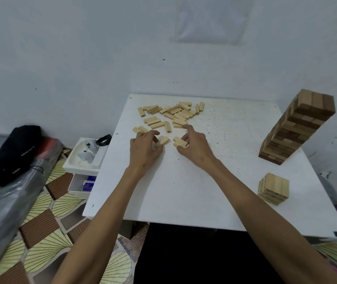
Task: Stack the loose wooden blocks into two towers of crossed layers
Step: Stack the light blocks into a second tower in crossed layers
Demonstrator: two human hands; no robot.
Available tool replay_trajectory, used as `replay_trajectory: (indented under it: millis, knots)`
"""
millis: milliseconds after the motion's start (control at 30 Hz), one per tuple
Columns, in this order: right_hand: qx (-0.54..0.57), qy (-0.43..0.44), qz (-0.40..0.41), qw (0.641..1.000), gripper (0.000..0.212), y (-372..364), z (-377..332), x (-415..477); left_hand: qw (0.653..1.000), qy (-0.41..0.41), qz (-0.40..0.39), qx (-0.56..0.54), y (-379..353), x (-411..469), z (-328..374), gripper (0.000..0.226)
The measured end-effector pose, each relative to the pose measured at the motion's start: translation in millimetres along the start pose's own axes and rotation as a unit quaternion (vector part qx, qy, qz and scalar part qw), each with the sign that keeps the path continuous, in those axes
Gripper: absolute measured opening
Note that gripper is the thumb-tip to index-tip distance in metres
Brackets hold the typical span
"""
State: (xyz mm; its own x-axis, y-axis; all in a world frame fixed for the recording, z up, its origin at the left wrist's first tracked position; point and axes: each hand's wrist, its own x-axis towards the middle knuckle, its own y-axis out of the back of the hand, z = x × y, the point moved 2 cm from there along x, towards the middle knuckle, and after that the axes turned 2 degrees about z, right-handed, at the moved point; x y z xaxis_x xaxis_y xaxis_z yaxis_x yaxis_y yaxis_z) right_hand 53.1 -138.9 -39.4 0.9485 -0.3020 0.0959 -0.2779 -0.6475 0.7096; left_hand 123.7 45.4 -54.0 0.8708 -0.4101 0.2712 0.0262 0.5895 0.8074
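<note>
Several loose pale wooden blocks (172, 114) lie scattered at the far middle of the white table (214, 181). My left hand (144, 149) lies palm down at the pile's near edge, its curled fingers pinching one block (162, 141). My right hand (195, 146) grips two blocks (179, 142) between thumb and fingers. A tall tower (296, 128) of darker crossed layers stands at the far right. A short pale tower (274, 188) stands in front of it near the right edge.
Left of the table stands a white tray (81, 160) holding small white items and a black watch (104, 140). A black cap (9, 154) lies on a plastic-wrapped bundle at the far left. Patterned flooring lies below. A white wall rises behind the table.
</note>
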Motion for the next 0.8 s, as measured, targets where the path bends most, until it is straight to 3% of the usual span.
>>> replay_trajectory:
  millis: [300, 433, 533, 633, 800]
  knots:
    - [0.008, 0.018, -0.068, 0.998, 0.080, 15, 9, -70, 0.997, -0.022, -0.035, -0.058, -6, -32, 19, 0.023]
    - [0.040, 0.020, -0.079, 0.996, 0.086, 25, 26, -106, 0.988, -0.073, -0.098, -0.096, -12, -61, 41, 0.018]
    - [0.017, 0.025, -0.041, 0.999, 0.086, 30, 34, -119, 0.977, -0.127, -0.132, -0.113, -13, -81, 53, 0.030]
    - [-0.056, 0.032, -0.021, 0.998, 0.085, 37, 37, -120, 0.976, -0.129, -0.131, -0.119, -12, -88, 56, 0.046]
    - [-0.087, 0.030, -0.116, 0.989, 0.068, 39, 41, -113, 0.985, -0.126, -0.118, -0.019, -15, -91, 54, 0.070]
